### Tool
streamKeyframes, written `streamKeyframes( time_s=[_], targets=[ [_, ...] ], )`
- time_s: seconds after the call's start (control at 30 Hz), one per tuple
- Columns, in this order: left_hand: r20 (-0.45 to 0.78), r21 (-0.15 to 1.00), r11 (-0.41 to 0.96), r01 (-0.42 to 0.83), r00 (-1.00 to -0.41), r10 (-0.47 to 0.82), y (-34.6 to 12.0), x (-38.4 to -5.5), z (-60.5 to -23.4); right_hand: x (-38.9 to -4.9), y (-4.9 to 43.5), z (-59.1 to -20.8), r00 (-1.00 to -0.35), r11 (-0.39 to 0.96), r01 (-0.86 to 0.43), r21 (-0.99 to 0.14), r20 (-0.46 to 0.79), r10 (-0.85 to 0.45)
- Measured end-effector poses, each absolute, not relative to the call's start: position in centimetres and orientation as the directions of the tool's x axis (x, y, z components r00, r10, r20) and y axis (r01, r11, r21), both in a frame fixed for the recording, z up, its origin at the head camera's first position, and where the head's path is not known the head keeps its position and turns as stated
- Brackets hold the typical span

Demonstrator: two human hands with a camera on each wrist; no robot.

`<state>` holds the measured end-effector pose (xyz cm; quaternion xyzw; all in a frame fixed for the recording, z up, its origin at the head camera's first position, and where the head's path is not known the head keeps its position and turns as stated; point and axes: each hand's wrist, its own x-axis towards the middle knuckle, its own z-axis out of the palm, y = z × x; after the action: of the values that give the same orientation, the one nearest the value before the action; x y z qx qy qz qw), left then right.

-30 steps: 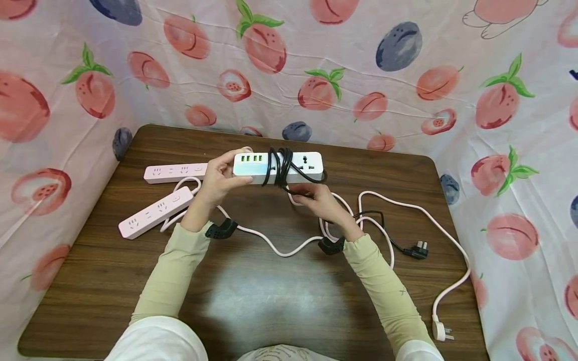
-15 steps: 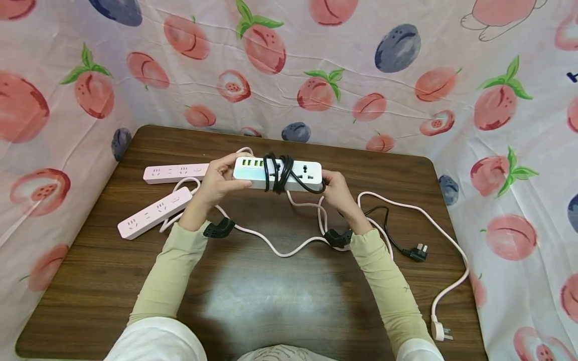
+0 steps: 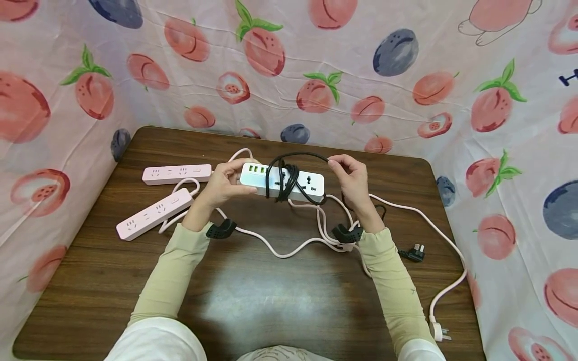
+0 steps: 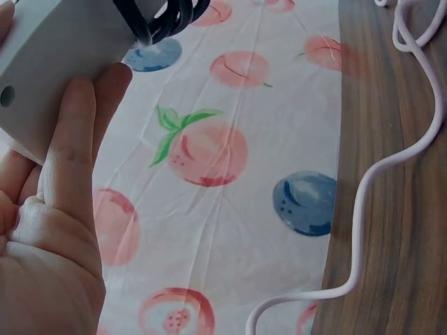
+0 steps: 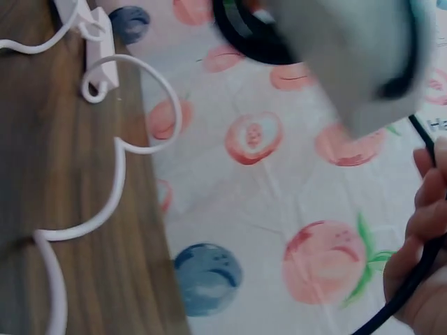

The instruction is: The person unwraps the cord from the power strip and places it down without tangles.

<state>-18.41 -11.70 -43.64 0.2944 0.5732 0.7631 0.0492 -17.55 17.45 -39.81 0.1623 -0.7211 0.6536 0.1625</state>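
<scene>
A white power strip (image 3: 257,183) with green USB ports is held above the table, a black power cord (image 3: 289,186) wound round its middle. My left hand (image 3: 224,184) grips its left end, thumb in front; in the left wrist view the fingers (image 4: 68,139) lie along its underside. Off the strip's right end, my right hand (image 3: 353,183) pinches a length of the black cord, which arches up from the windings. In the right wrist view the cord (image 5: 408,279) runs through the curled fingers of that hand. The black plug (image 3: 415,253) rests on the table at right.
Two pink power strips (image 3: 153,214) (image 3: 177,174) lie on the left of the table (image 3: 271,311). Their pink cord (image 3: 280,254) snakes across the middle and loops under the right forearm. A pink plug (image 3: 437,332) lies near the right edge. Fruit-print cloth (image 3: 343,45) hangs behind.
My right hand went from the cord below the strip to its right end, then up and right, drawing out a loop of black cord. My left hand keeps its grip on the strip.
</scene>
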Motion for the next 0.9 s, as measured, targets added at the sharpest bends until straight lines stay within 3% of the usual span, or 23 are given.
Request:
streamKeyframes(
  time_s=[0.23, 0.43, 0.6, 0.73, 0.9],
  targets=[
    [0.391, 0.911, -0.26, 0.321, -0.874, 0.29, -11.6, -18.7, -44.1, -16.9, 19.4, -40.2, -0.814, -0.007, -0.568, -0.823, 0.563, -0.144],
    [0.399, 0.896, -0.288, 0.339, -0.899, 0.181, -11.6, -18.8, -44.1, -15.8, 20.7, -40.6, -0.761, -0.025, -0.565, -0.824, 0.533, -0.369],
    [0.368, 0.9, -0.303, 0.314, -0.92, 0.138, -11.9, -18.7, -43.7, -15.9, 21.2, -41.6, -0.791, 0.231, -0.522, -0.821, 0.366, -0.49],
    [0.382, 0.894, -0.307, 0.325, -0.912, 0.147, -11.9, -18.6, -43.6, -16.6, 21.0, -42.4, -0.864, 0.497, -0.468, -0.73, 0.261, -0.431],
    [0.402, 0.892, -0.294, 0.342, -0.899, 0.172, -11.8, -18.5, -43.7, -17.4, 20.2, -42.6, -0.909, 0.66, -0.405, -0.632, 0.197, -0.369]
  ],
)
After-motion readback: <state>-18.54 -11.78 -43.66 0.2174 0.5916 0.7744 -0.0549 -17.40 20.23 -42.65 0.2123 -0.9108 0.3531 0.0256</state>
